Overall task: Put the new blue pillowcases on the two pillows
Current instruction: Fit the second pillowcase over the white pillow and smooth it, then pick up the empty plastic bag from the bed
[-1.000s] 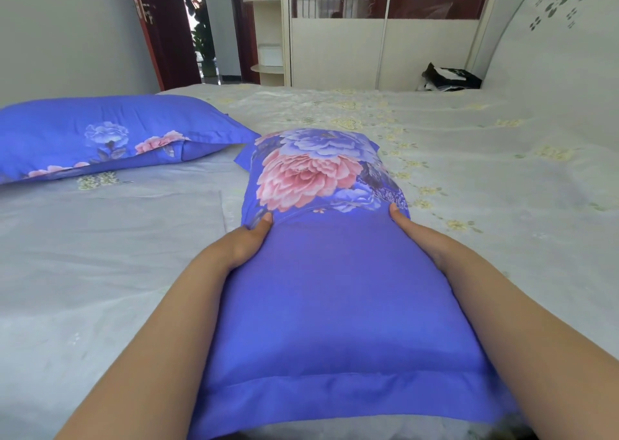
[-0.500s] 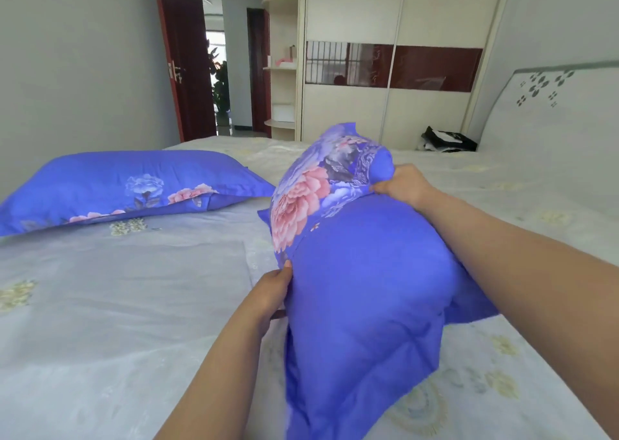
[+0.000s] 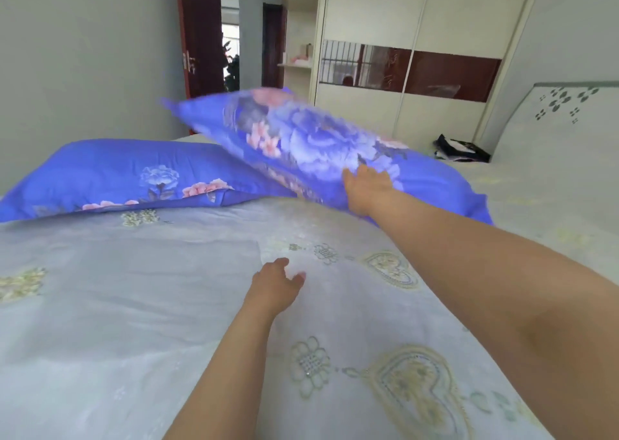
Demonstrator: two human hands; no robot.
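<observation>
Both pillows wear blue pillowcases with pink and blue flowers. The first pillow (image 3: 117, 178) lies flat at the far left of the bed. The second pillow (image 3: 301, 138) is blurred and tilted, with its left end raised over the first pillow's right corner. My right hand (image 3: 366, 188) touches its near edge with the fingers spread up onto the fabric. My left hand (image 3: 276, 283) hovers just over the sheet in the middle of the bed, fingers relaxed and holding nothing.
The bed's pale sheet (image 3: 134, 322) with embroidered hearts and flowers fills the foreground. A padded headboard (image 3: 552, 131) stands at the right, with a black bag (image 3: 462, 148) beside it. A white wardrobe (image 3: 402, 111) and an open red door (image 3: 197, 37) lie beyond the bed.
The second pillow went from flat under both hands, to upright, to far across the bed beside the first pillow. My left hand let go of it and dropped toward the sheet.
</observation>
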